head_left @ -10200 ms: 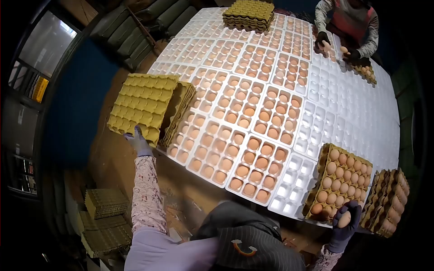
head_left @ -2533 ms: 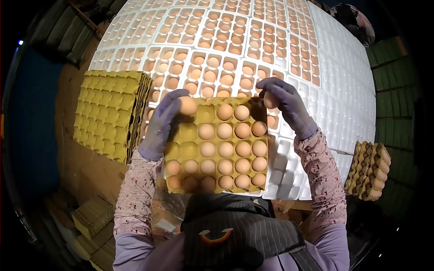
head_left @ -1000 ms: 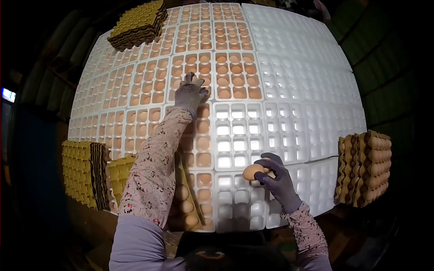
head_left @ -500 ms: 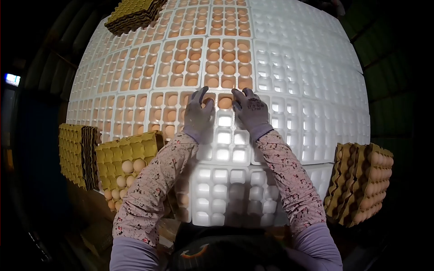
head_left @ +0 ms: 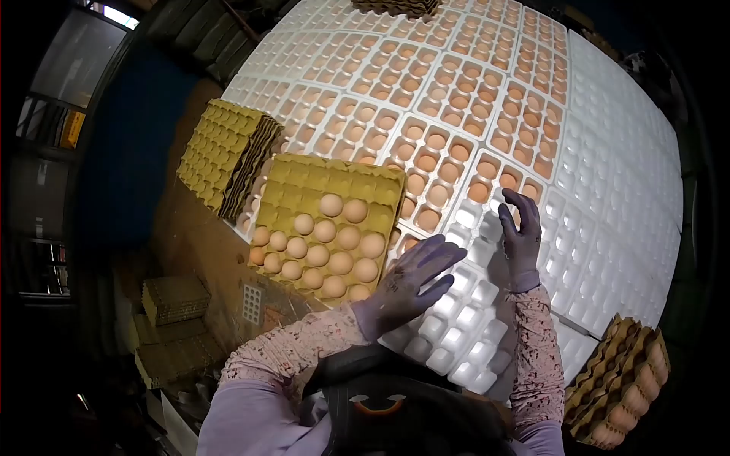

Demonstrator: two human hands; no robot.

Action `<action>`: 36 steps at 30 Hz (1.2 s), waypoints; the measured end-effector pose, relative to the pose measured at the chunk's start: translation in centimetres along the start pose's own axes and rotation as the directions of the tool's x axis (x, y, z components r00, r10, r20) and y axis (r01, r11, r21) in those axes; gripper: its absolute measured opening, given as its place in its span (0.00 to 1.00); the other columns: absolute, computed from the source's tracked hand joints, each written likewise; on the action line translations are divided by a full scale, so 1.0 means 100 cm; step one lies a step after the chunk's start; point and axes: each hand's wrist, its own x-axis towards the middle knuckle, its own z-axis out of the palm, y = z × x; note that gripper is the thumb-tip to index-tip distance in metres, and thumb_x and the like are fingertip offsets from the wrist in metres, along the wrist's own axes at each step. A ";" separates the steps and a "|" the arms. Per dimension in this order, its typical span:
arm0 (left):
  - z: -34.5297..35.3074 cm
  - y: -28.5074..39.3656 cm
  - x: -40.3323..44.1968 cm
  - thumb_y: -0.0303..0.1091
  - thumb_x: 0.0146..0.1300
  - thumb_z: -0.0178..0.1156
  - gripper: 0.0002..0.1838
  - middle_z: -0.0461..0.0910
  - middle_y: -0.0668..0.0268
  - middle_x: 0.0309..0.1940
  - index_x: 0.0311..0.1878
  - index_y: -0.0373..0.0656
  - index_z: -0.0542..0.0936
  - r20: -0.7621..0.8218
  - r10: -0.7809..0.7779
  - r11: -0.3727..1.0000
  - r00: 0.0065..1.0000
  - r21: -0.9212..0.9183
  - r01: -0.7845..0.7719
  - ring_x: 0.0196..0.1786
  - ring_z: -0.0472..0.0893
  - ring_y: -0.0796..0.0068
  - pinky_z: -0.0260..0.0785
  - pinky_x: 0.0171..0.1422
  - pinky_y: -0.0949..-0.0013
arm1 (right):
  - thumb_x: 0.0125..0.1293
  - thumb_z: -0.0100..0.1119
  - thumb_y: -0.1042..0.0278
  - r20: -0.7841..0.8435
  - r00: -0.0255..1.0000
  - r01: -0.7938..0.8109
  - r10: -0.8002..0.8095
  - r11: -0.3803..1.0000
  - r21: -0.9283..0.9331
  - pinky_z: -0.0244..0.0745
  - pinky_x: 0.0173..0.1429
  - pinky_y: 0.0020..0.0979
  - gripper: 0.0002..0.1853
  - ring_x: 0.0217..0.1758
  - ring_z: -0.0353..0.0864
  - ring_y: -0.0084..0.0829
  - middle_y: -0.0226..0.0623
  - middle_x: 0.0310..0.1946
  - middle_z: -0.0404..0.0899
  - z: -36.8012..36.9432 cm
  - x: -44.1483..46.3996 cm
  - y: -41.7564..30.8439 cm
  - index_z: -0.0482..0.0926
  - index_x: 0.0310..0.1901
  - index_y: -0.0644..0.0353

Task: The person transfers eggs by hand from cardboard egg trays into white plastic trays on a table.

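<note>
My left hand (head_left: pixel 407 287), in a thin purple-grey glove, hovers over the white trays beside a yellow cardboard egg tray (head_left: pixel 293 181). Its fingers stretch out to the right, the thumb stands apart, and nothing is in it. Several eggs (head_left: pixel 325 230) fill the near part of the cardboard tray, while its far cups are bare. My right hand (head_left: pixel 523 245), gloved alike, has bent fingers with a gap to the thumb and appears to hold nothing. It is over a white foam tray (head_left: pixel 480 253), next to a few eggs (head_left: pixel 478 190) at that tray's far end.
Foam trays filled with eggs (head_left: pixel 458 99) spread ahead and left; bare foam trays (head_left: pixel 620 175) lie to the right. A stack of empty cardboard trays (head_left: pixel 220 152) stands at the left edge. Cardboard trays with eggs (head_left: pixel 620 387) stand at the right. More stacked cartons (head_left: pixel 173 300) are low left.
The view has turned left. My left hand has moved back from the foam tray's far end toward the cardboard egg tray. My right hand has lifted away from the eggs there.
</note>
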 end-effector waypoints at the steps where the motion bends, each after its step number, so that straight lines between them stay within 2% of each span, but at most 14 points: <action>1: -0.031 -0.004 -0.017 0.34 0.70 0.61 0.22 0.79 0.52 0.61 0.65 0.41 0.78 -0.038 -0.043 0.999 0.998 0.017 0.044 0.66 0.75 0.49 0.67 0.72 0.53 | 0.66 0.65 0.71 0.048 0.999 0.005 -0.007 0.999 0.046 0.75 0.59 0.38 0.15 0.55 0.80 0.39 0.39 0.50 0.82 0.008 -0.006 -0.027 0.84 0.54 0.57; 5: -0.148 -0.042 -0.048 0.33 0.69 0.61 0.17 0.84 0.57 0.52 0.58 0.39 0.83 -0.318 -0.577 0.817 0.752 -0.242 0.524 0.58 0.82 0.58 0.75 0.62 0.62 | 0.62 0.69 0.65 0.437 0.867 0.268 -0.242 0.963 0.002 0.73 0.66 0.42 0.19 0.59 0.79 0.44 0.39 0.53 0.82 0.074 -0.013 -0.111 0.83 0.55 0.54; 10: -0.194 -0.115 -0.015 0.39 0.69 0.62 0.19 0.83 0.58 0.59 0.60 0.44 0.83 0.001 -0.082 0.888 0.997 0.454 0.073 0.67 0.76 0.53 0.68 0.71 0.55 | 0.65 0.69 0.59 0.533 0.745 0.559 -0.401 0.812 -0.170 0.67 0.74 0.43 0.21 0.68 0.74 0.46 0.42 0.57 0.81 0.166 -0.004 -0.124 0.82 0.58 0.54; 12: -0.191 -0.135 -0.006 0.43 0.67 0.64 0.22 0.79 0.59 0.64 0.63 0.49 0.81 0.176 0.015 0.865 0.984 0.492 -0.101 0.70 0.72 0.49 0.60 0.79 0.55 | 0.67 0.64 0.60 0.417 0.875 0.334 -0.248 0.931 -0.148 0.67 0.74 0.42 0.20 0.67 0.76 0.42 0.40 0.52 0.83 0.161 -0.005 -0.137 0.81 0.59 0.53; 13: -0.196 -0.138 -0.004 0.43 0.67 0.64 0.22 0.79 0.59 0.64 0.63 0.49 0.81 0.185 0.023 0.877 0.982 0.468 -0.109 0.70 0.72 0.49 0.60 0.79 0.55 | 0.71 0.60 0.62 0.457 0.879 -0.271 0.133 0.929 0.252 0.73 0.69 0.35 0.17 0.63 0.78 0.32 0.37 0.51 0.82 0.150 -0.006 -0.156 0.81 0.58 0.56; 15: -0.211 -0.139 0.001 0.38 0.68 0.64 0.24 0.81 0.57 0.60 0.66 0.44 0.79 0.229 0.038 0.954 0.973 0.281 -0.103 0.69 0.75 0.55 0.67 0.73 0.56 | 0.74 0.56 0.63 0.510 0.811 -0.561 0.288 0.630 0.537 0.77 0.62 0.30 0.15 0.58 0.79 0.24 0.34 0.52 0.80 0.118 -0.002 -0.161 0.81 0.56 0.61; 17: -0.231 -0.113 -0.008 0.39 0.75 0.59 0.20 0.83 0.57 0.51 0.62 0.35 0.78 0.147 -0.364 0.757 0.920 -0.529 0.384 0.52 0.85 0.72 0.78 0.57 0.70 | 0.75 0.55 0.60 0.517 0.838 -0.290 0.174 0.945 0.152 0.77 0.56 0.31 0.16 0.51 0.82 0.25 0.33 0.47 0.79 0.104 -0.007 -0.140 0.80 0.56 0.59; 21: -0.273 -0.130 -0.029 0.44 0.74 0.60 0.20 0.81 0.60 0.43 0.57 0.35 0.79 0.283 -0.603 0.561 0.746 -0.514 0.649 0.43 0.83 0.70 0.78 0.53 0.69 | 0.63 0.65 0.39 0.660 0.718 0.346 0.221 0.710 -0.613 0.78 0.51 0.41 0.27 0.44 0.85 0.40 0.37 0.43 0.80 0.125 -0.039 -0.161 0.81 0.56 0.49; 22: -0.267 -0.130 -0.027 0.45 0.70 0.63 0.23 0.80 0.58 0.50 0.59 0.37 0.78 0.176 -0.268 0.959 0.947 -0.043 0.280 0.47 0.82 0.68 0.76 0.57 0.66 | 0.63 0.65 0.40 0.652 0.715 0.287 0.253 0.743 -0.604 0.78 0.51 0.41 0.27 0.45 0.86 0.40 0.37 0.42 0.81 0.123 -0.039 -0.157 0.81 0.55 0.50; 25: -0.239 -0.128 -0.049 0.43 0.64 0.69 0.26 0.76 0.56 0.60 0.59 0.37 0.79 0.277 -0.177 0.836 0.944 0.548 -0.005 0.54 0.81 0.60 0.74 0.60 0.63 | 0.68 0.63 0.49 0.566 0.725 -0.172 0.391 0.900 -0.401 0.79 0.52 0.33 0.22 0.46 0.86 0.34 0.39 0.44 0.86 0.114 -0.030 -0.156 0.84 0.56 0.54; 28: -0.243 -0.128 -0.043 0.41 0.64 0.68 0.25 0.76 0.55 0.60 0.61 0.39 0.78 0.242 -0.230 0.928 0.943 0.346 0.137 0.55 0.81 0.59 0.74 0.60 0.63 | 0.71 0.62 0.59 0.669 0.594 -0.783 0.447 0.512 0.353 0.80 0.53 0.28 0.22 0.51 0.84 0.31 0.36 0.51 0.83 0.097 -0.022 -0.172 0.79 0.59 0.65; 30: -0.256 -0.114 -0.036 0.35 0.67 0.64 0.19 0.76 0.58 0.60 0.59 0.38 0.80 0.362 -0.560 0.733 0.745 -0.204 0.650 0.57 0.81 0.63 0.74 0.60 0.65 | 0.67 0.63 0.68 0.722 0.643 -0.741 0.255 0.445 0.503 0.79 0.55 0.29 0.19 0.53 0.84 0.30 0.39 0.62 0.76 0.099 -0.022 -0.180 0.78 0.58 0.61; 33: -0.255 -0.105 -0.033 0.32 0.68 0.63 0.16 0.76 0.59 0.60 0.57 0.40 0.82 0.271 -0.245 0.865 0.931 -0.373 0.337 0.59 0.80 0.66 0.74 0.60 0.67 | 0.62 0.67 0.66 0.662 0.745 -0.230 0.088 0.964 0.131 0.80 0.57 0.37 0.15 0.64 0.79 0.35 0.37 0.68 0.70 0.132 -0.024 -0.179 0.82 0.51 0.54; 36: -0.218 -0.095 -0.033 0.38 0.69 0.63 0.15 0.71 0.55 0.65 0.57 0.52 0.84 0.240 -0.104 0.924 0.965 0.382 0.004 0.62 0.78 0.56 0.76 0.61 0.64 | 0.62 0.66 0.61 0.636 0.770 0.484 0.042 0.612 -0.626 0.80 0.57 0.42 0.15 0.58 0.77 0.44 0.32 0.70 0.69 0.165 -0.042 -0.186 0.83 0.50 0.51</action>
